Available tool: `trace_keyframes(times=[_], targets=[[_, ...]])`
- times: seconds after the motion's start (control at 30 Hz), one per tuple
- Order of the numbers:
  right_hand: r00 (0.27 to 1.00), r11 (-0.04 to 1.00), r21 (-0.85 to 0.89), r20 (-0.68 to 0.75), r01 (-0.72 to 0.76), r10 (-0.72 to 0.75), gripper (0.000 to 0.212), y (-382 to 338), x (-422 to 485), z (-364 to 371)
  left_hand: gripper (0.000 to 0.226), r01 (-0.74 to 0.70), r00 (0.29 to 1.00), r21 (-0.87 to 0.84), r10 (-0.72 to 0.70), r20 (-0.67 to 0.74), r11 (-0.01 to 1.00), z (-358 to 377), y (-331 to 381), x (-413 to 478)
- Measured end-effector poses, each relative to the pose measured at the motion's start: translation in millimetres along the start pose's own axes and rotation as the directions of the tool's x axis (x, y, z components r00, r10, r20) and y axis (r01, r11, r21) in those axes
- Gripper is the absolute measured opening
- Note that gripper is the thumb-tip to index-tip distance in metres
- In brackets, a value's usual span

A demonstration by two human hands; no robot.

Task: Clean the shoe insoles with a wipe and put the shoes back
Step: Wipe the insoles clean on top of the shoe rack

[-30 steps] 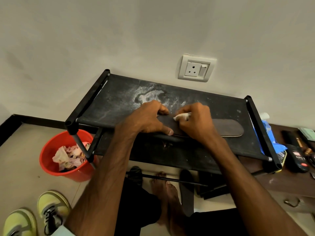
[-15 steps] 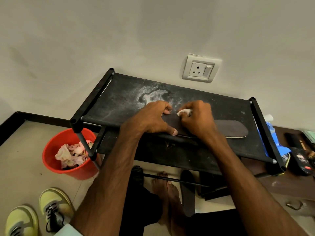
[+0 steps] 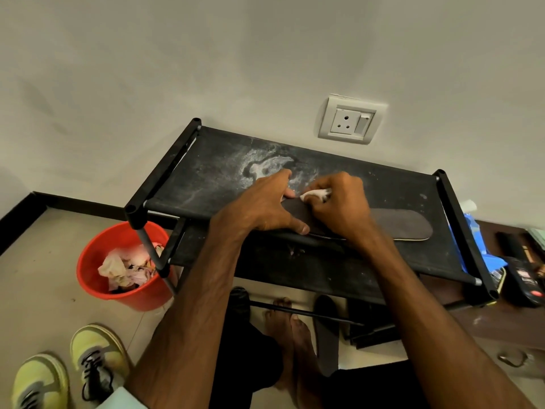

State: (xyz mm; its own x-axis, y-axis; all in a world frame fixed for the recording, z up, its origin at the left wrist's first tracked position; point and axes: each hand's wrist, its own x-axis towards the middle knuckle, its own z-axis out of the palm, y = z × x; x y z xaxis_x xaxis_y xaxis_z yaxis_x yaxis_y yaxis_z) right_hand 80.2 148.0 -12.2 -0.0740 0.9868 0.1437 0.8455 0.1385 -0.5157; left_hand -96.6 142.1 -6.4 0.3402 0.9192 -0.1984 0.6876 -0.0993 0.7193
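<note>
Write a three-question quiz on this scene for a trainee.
1. True or false: the right hand pinches the wipe.
2. Where do the yellow shoes stand? A on the rack; B on the floor; C in the person's hands.
3. Fill the gap: the left hand holds the insole down on the rack's ____ shelf.
Key: 1 true; 2 B; 3 top.
</note>
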Motion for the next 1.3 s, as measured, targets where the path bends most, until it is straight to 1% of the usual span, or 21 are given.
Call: trace_keyframes(times=[0.1, 0.17, 0.23, 0.3, 0.37, 0.5, 0.57, 0.67, 0.7, 0.77, 0.83, 0.9, 1.1, 1.17, 1.23, 1.3], targets=[[0.991, 0.992, 0.009, -0.050, -0.124, 0.125, 0.012, 18, 2, -13, 0.118, -0.004, 1.000, 0.007, 0.004, -0.010, 1.000, -3, -1, 0], [0.987, 0.989, 0.007, -0.058, -0.149, 0.149, 0.012, 23, 0, -18, 0.116, -0.009, 1.000, 0.007, 0.009, -0.003, 1.000, -5, -1, 0], [0.989, 0.990, 0.017, -0.043, -0.143, 0.144, 0.011, 18, -2, -17, 0.113, -0.016, 1.000, 0.010, 0.016, 0.002, 1.000, -6, -1, -1], [0.995, 0.995, 0.021, -0.017, -0.094, 0.094, 0.012, 6, -4, -9, 0.113, -0.025, 1.000, 0.009, 0.025, -0.003, 1.000, -6, 0, -2], [1.000, 1.000, 0.013, 0.020, -0.007, 0.007, 0.015, -9, -7, 0, 0.112, -0.036, 0.999, 0.003, 0.036, -0.001, 0.999, -7, 2, -2], [0.987, 0.991, 0.063, 0.109, 0.115, -0.121, 0.016, -25, -8, 7, 0.105, -0.045, 0.999, -0.018, 0.045, 0.007, 0.999, -7, 0, -3], [0.993, 0.996, 0.050, 0.083, 0.080, -0.084, 0.014, -19, -4, 3, 0.109, -0.038, 0.999, -0.028, 0.038, 0.006, 0.999, -6, -1, -3], [0.997, 0.997, 0.001, 0.011, -0.072, 0.072, 0.014, 1, 2, -8, 0.114, -0.021, 1.000, -0.016, 0.021, 0.001, 1.000, -5, -2, -2], [0.993, 0.993, 0.002, 0.002, -0.116, 0.116, 0.013, 7, 3, -10, 0.115, -0.017, 1.000, -0.014, 0.016, -0.001, 1.000, -5, -2, -2], [0.989, 0.989, 0.008, 0.009, -0.151, 0.151, 0.012, 9, 3, -11, 0.117, -0.010, 1.000, -0.015, 0.010, -0.002, 1.000, -5, -2, -1], [0.993, 0.993, -0.022, 0.017, -0.120, 0.121, 0.015, 3, 2, -7, 0.118, -0.006, 1.000, -0.018, 0.006, 0.003, 1.000, -5, -2, -1], [0.998, 0.997, -0.041, 0.032, -0.058, 0.060, 0.019, -8, 0, -1, 0.118, -0.006, 1.000, -0.020, 0.007, 0.008, 1.000, -5, -1, -2], [0.996, 0.997, -0.051, 0.071, 0.066, -0.062, 0.020, -27, 0, 9, 0.116, -0.001, 1.000, -0.051, 0.002, 0.010, 0.999, -7, -3, -2], [0.994, 0.996, -0.050, 0.082, 0.075, -0.071, 0.015, -24, 2, 6, 0.116, -0.002, 1.000, -0.043, 0.002, 0.006, 0.999, -7, -3, -2], [0.991, 0.997, -0.015, 0.115, 0.072, -0.070, 0.015, -19, 2, 2, 0.116, -0.006, 1.000, -0.026, 0.006, 0.000, 1.000, -6, -3, -2], [0.991, 0.998, -0.021, 0.123, 0.052, -0.049, 0.012, -14, 2, -3, 0.116, -0.005, 1.000, -0.020, 0.005, -0.005, 1.000, -5, -3, -1]])
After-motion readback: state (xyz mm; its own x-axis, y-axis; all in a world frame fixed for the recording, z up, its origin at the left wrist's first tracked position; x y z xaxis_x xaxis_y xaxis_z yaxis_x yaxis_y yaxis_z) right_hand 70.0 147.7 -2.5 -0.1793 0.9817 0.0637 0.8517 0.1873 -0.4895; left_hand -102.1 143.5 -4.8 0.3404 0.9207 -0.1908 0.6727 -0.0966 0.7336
